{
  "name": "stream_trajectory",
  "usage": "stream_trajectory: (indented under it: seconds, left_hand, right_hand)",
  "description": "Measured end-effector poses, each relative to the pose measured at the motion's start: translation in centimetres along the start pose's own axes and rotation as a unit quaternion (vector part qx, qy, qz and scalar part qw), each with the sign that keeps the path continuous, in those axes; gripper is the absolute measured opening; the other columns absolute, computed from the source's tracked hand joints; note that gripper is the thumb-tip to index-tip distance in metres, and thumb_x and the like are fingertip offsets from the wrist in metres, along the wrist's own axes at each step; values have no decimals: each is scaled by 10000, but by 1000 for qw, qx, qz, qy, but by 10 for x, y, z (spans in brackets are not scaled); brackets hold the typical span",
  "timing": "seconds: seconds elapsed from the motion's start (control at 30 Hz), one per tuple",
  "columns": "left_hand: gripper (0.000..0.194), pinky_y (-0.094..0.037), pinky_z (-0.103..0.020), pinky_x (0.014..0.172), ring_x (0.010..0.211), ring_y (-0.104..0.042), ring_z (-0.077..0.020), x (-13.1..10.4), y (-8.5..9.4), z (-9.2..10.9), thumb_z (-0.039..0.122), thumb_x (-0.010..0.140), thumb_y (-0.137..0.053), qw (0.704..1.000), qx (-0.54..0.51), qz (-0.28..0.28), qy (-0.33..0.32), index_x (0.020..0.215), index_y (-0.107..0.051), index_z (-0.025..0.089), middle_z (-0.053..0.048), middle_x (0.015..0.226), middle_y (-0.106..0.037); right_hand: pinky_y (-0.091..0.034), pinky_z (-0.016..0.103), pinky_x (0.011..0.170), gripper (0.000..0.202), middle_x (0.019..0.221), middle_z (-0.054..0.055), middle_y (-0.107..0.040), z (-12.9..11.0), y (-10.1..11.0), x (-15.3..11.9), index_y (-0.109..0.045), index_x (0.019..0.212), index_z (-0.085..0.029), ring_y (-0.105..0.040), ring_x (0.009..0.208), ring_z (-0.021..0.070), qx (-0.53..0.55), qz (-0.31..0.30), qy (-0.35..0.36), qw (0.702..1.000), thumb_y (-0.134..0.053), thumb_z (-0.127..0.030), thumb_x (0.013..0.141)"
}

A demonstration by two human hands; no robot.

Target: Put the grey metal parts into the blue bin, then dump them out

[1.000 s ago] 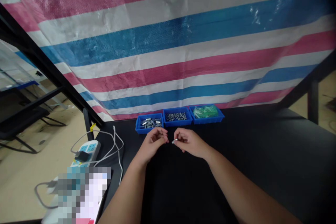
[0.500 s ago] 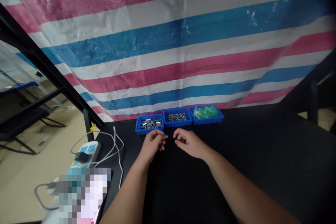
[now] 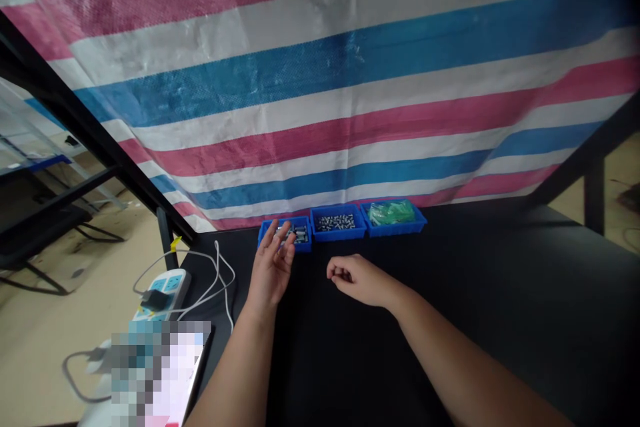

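Three blue bins stand side by side at the back of the black table [image 3: 320, 347]. In front of the left bin [image 3: 261, 235], my left hand [image 3: 273, 265] is raised with its fingers apart, holding nothing and covering part of the metal pieces [image 3: 301, 233] inside. Small metal parts [image 3: 335, 221] lie in the middle bin [image 3: 341, 235]. The right bin [image 3: 397, 231] has a green plastic bag [image 3: 391, 212] in it. My right hand [image 3: 357, 278] is over the table below the middle bin, its fingers curled together; what they hold, if anything, is hidden.
On the left are a white power strip [image 3: 173, 285] with a black plug, loose white cables [image 3: 227, 287] and a partly pixelated device with a lit screen [image 3: 187, 363]. A striped sheet [image 3: 350, 100] hangs behind the bins, between black frame bars.
My left hand has moved left and up towards the left bin and opened; the small piece it pinched no longer shows there. My right hand has lowered slightly, its fingers curled closer.
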State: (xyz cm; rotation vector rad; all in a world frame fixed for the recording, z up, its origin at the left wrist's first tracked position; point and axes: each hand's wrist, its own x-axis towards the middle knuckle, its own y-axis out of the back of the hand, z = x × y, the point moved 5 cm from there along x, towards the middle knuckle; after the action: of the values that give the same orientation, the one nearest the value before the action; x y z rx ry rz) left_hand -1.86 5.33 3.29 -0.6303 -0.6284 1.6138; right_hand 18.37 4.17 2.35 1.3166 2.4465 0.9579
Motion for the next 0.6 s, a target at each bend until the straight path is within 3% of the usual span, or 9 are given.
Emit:
stream_trajectory:
  seconds: [0.07,0.17,0.23,0.3,0.37,0.43,0.5,0.6]
  left_hand:
    - [455,-572,-144,626,745,-722,-104,-2,-1,3,221,781,-792,1000,16,-4,-3,1211,-646,191,-40,956,-744]
    - [361,-466,-144,450,476,-591,-73,1,5,6,311,760,-783,996,76,10,-41,1056,-660,145,34,626,-628]
    - [364,-401,-150,398,422,-537,-71,6,13,3,354,782,-740,986,153,37,-53,1057,-635,141,37,604,-608]
    - [407,-365,-156,372,410,-537,-86,12,23,-6,392,830,-662,967,243,67,-22,1149,-594,149,12,646,-642]
    - [422,-358,-166,358,403,-553,-108,16,32,-16,402,859,-598,938,338,78,19,1205,-557,165,-2,664,-654]
    - [362,-373,-174,355,411,-565,-119,19,38,-21,390,860,-589,900,429,78,15,1158,-561,186,3,672,-643]
    - [287,-399,-180,360,439,-578,-123,19,40,-22,394,866,-583,874,478,81,-6,1081,-575,205,6,700,-634]
    - [264,-437,-190,379,521,-612,-142,18,42,-23,446,886,-562,872,482,91,-6,1023,-584,222,4,719,-613]
  right_hand:
    - [-387,221,580,132,689,-32,-609,1,1,0,-657,881,-212,-531,601,96,0,1,1,1000,-565,-122,854]
    - [-389,226,580,120,707,-26,-617,6,2,0,-658,881,-214,-534,610,100,4,1,-11,1000,-569,-136,860]
    - [-386,228,575,117,710,-27,-612,10,3,1,-658,882,-216,-525,607,101,11,0,-20,1000,-568,-145,863]
    - [-382,229,573,112,710,-29,-604,14,3,1,-659,885,-220,-514,605,101,22,2,-28,999,-567,-158,868]
    - [-381,231,575,98,712,-29,-596,18,3,1,-658,886,-219,-508,608,103,40,10,-37,998,-572,-175,871]
    - [-379,234,577,77,716,-26,-591,23,3,2,-656,885,-214,-506,614,106,63,21,-46,997,-584,-192,872]
    - [-373,237,578,60,719,-22,-587,27,3,2,-653,882,-209,-502,621,110,84,31,-53,995,-594,-208,873]
    - [-374,245,593,55,711,-23,-566,35,4,2,-641,876,-209,-497,638,119,115,48,-61,990,-598,-241,886]
